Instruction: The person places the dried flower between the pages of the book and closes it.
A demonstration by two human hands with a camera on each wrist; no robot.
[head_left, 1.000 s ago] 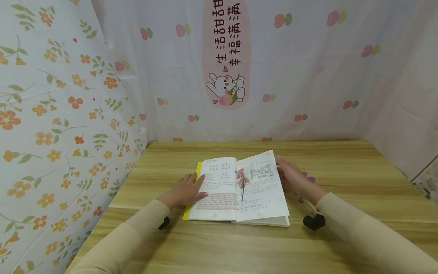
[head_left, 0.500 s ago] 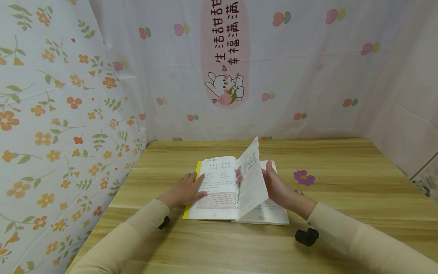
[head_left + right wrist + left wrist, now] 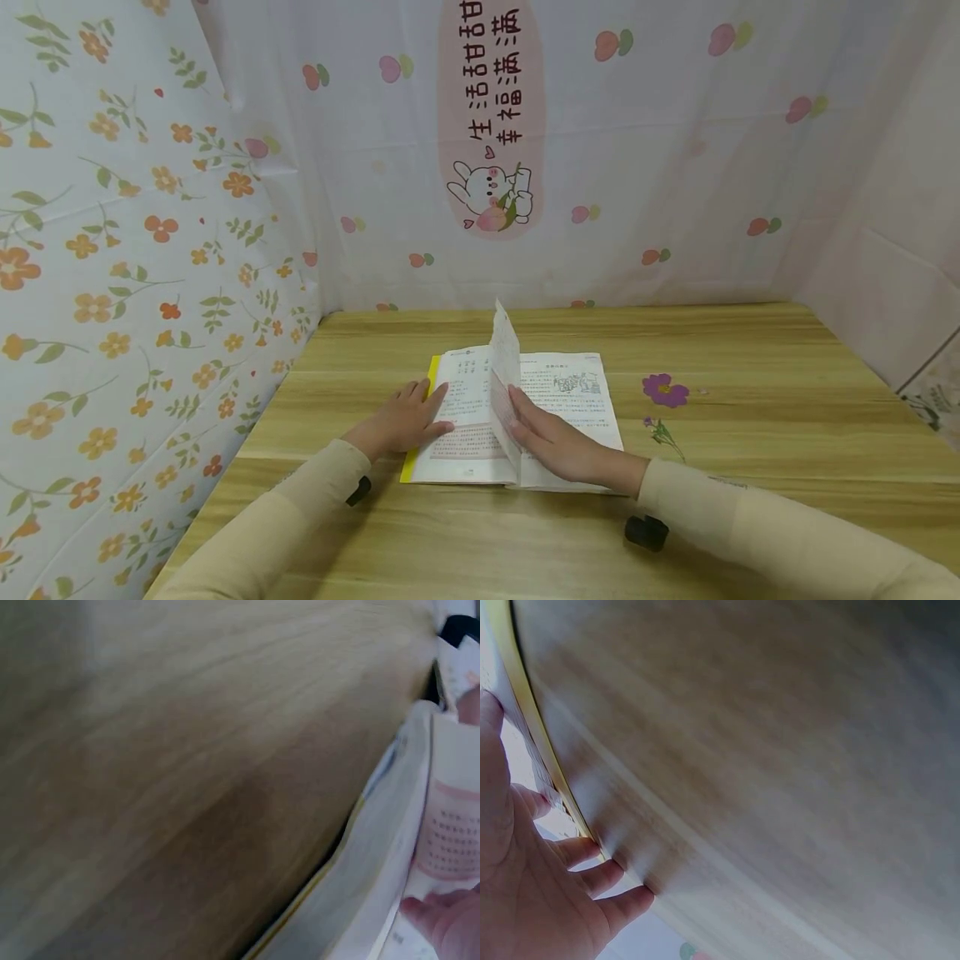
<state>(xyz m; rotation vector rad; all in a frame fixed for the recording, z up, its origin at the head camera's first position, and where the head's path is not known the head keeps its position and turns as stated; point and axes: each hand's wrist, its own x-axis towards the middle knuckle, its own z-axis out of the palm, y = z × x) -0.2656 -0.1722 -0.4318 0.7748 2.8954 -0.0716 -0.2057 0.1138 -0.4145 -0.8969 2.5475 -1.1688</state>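
1. Yellow-edged open paperback book lies on a wooden table.
2. Left hand presses flat on its left page.
3. Right hand, fingers straight, pushes one thin upright page; likely light, floppy, tearable, best handled by its edge.

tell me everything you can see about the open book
The book lies open and flat on the wooden table, with white printed pages, small pictures and a yellow cover edge at its left. One page stands upright mid-turn. The left hand rests flat on the left page; the right hand pushes the standing page.
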